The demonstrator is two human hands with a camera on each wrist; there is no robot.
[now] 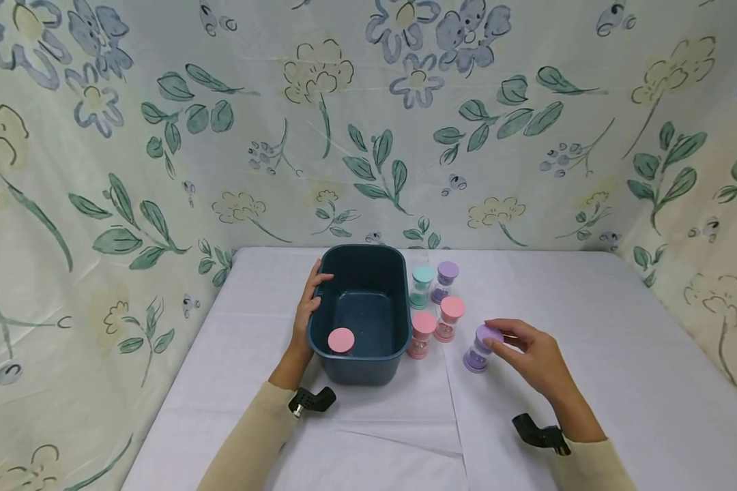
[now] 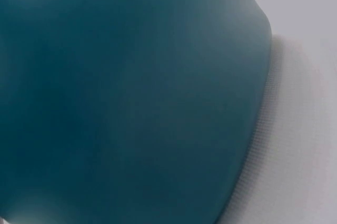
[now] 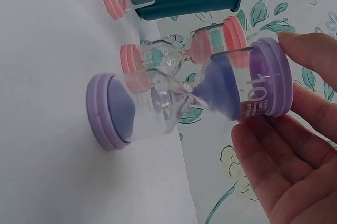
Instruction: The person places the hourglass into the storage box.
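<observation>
My right hand pinches the top cap of a purple hourglass sand timer between thumb and fingers. Purple sand sits in both of its bulbs, and a 10 is printed near the cap. Whether its base touches the table cannot be told. My left hand grips the left wall of a dark teal bin, with fingertips over the rim. Inside the bin, near its front left, is an hourglass with a pink cap; the rest of it is mostly hidden. The bin's wall fills most of the left wrist view.
Close to the bin's right side stand two pink hourglasses, a mint green hourglass and another purple hourglass. A white cloth covers the table. Floral fabric hangs behind it.
</observation>
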